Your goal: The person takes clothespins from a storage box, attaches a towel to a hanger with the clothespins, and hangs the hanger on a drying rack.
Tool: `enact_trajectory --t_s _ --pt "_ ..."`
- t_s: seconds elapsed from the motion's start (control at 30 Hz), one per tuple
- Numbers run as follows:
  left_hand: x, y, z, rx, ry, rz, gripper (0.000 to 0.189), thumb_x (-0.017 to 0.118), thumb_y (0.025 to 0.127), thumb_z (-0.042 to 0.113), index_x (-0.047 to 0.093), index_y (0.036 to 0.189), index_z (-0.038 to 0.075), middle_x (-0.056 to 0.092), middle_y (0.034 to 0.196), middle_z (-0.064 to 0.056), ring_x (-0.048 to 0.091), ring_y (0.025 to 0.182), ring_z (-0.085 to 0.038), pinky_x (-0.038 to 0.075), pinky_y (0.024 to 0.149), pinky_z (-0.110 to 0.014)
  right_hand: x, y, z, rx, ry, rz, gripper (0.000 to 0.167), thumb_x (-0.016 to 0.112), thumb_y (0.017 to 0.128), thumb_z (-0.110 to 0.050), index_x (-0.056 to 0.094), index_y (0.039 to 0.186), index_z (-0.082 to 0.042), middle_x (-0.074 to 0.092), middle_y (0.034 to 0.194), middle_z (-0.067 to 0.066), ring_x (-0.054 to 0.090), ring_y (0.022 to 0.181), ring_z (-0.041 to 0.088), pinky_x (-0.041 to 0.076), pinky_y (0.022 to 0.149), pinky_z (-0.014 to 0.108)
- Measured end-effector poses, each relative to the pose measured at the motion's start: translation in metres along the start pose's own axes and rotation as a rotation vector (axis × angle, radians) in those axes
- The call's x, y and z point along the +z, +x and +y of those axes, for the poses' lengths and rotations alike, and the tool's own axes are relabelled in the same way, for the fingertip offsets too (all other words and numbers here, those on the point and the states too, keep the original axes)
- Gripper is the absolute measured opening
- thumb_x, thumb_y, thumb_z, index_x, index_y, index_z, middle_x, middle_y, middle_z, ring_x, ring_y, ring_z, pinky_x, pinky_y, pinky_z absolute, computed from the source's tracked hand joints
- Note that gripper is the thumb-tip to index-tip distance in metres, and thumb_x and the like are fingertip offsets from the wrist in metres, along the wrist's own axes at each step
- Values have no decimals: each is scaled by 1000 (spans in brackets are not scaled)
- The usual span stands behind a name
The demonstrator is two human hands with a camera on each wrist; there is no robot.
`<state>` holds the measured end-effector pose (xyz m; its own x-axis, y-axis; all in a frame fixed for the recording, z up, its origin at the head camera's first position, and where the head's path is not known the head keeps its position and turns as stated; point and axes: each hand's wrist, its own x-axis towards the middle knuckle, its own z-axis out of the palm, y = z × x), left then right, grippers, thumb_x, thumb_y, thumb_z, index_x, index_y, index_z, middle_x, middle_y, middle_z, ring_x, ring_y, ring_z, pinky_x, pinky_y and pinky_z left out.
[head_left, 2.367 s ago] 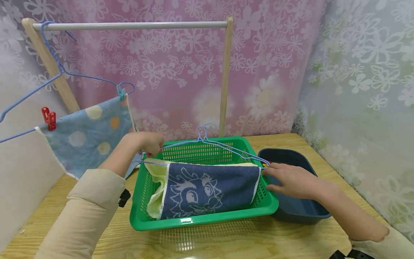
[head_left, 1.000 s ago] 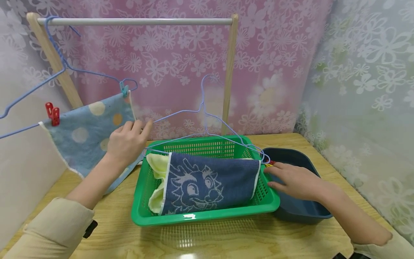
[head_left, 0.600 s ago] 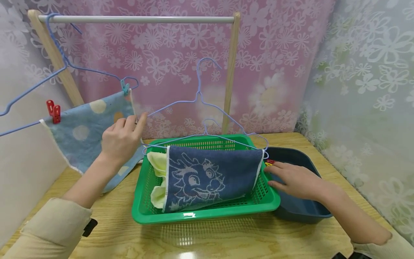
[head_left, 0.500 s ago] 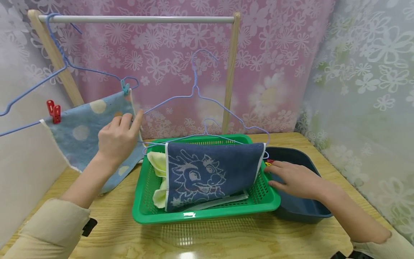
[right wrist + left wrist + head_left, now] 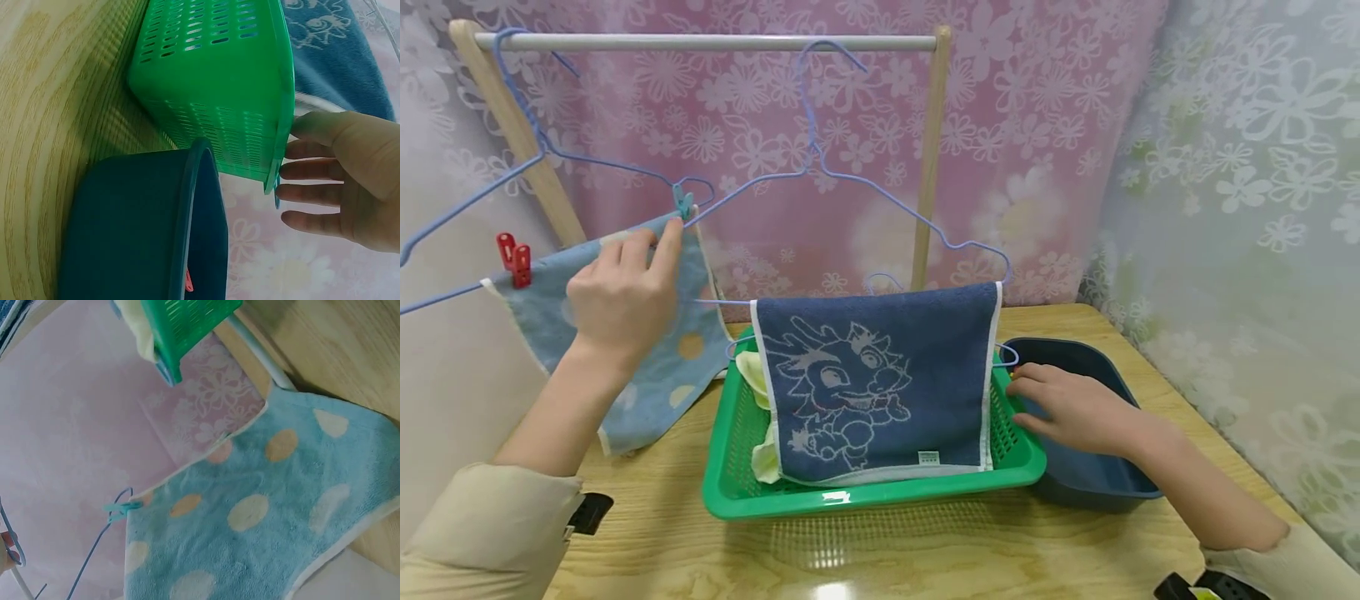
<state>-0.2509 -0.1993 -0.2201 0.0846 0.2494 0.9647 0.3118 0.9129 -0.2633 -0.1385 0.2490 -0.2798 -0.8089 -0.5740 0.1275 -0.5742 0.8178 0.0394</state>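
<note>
My left hand (image 5: pixel 625 292) grips the left end of a blue wire hanger (image 5: pixel 880 190), held up in front of the rack. Over its lower bar hangs a dark blue towel (image 5: pixel 865 400) with a pale cartoon dragon, its lower edge within the green basket (image 5: pixel 880 497). In the left wrist view only the fingertips of that hand show, on the hanger end. My right hand (image 5: pixel 1067 408) has its fingers extended by the basket's right rim; the right wrist view shows the fingers (image 5: pixel 312 193) at the rim, not curled around anything.
A polka-dot towel (image 5: pixel 677 358) hangs at left, held by a red clip (image 5: pixel 514 262) and a teal clip (image 5: pixel 682 202). Behind stands a wooden rack with a white rod (image 5: pixel 722 42). A dark bin (image 5: pixel 1097 475) stands right of the basket. A yellow cloth (image 5: pixel 765 458) lies inside the basket.
My left hand has moved left and up, lifting one hanger with the dark blue towel away from the second hanger, which stays at the basket. The right hand has stayed nearly still.
</note>
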Motion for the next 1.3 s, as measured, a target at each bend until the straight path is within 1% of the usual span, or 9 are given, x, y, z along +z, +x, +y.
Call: enact_trajectory --t_s 0.13,0.2,0.37,0.57,0.7,0.8,0.93,1.03,1.3 --pt "-4 7 -6 -24 34 23 25 44 87 -3 66 97 6 58 74 -17 52 53 -40 19 30 -41 1 0 2 0 37 -6 26 66 86 -23 61 109 -11 54 110 6 57 91 19 48 68 29" --pt "-6 12 -10 -36 45 21 21 46 91 1 65 97 6 59 75 -18 51 52 -41 18 30 -41 0 0 5 12 79 -22 26 65 87 -24 61 109 -11 53 109 4 57 87 16 47 67 28" --pt "-9 20 -16 -72 30 13 17 50 95 11 65 99 6 58 76 -19 51 56 -43 19 31 -46 -6 1 16 97 225 -90 25 61 89 -25 61 110 -11 54 109 3 55 83 12 46 69 31" --pt "-9 21 -19 -104 22 33 17 48 95 12 64 99 8 57 76 -19 51 58 -45 13 33 -44 -14 8 44 182 319 -123 26 59 91 -22 62 109 -3 60 99 4 57 84 17 47 70 34" --pt "-10 21 -19 -105 26 28 16 48 95 11 63 99 7 56 76 -20 51 58 -45 15 32 -45 -18 20 69 236 359 -176 26 55 93 -20 60 108 1 61 94 4 58 81 18 48 69 36" --pt "-11 21 -16 -94 26 15 15 50 95 12 63 99 7 57 76 -19 52 58 -44 19 31 -48 -19 28 86 276 333 -200 31 54 94 -21 58 112 4 62 97 8 60 85 23 49 73 41" --pt "-13 23 -13 -78 22 18 14 51 94 11 64 98 6 58 76 -19 51 56 -45 20 31 -48 -17 37 103 305 274 -188 30 54 93 -20 60 111 3 62 102 13 59 91 30 48 77 47" --pt "-14 24 -11 -71 21 24 14 52 94 10 64 96 5 58 75 -20 51 55 -44 21 30 -47 -12 41 112 316 284 -200 28 55 92 -18 61 110 3 63 103 14 59 91 31 48 77 47" --pt "-9 23 -19 -68 21 19 16 49 95 11 65 98 7 58 76 -18 52 58 -43 21 31 -48 11 47 134 307 223 -238 21 62 85 -13 66 99 3 65 90 12 61 82 28 50 72 45"
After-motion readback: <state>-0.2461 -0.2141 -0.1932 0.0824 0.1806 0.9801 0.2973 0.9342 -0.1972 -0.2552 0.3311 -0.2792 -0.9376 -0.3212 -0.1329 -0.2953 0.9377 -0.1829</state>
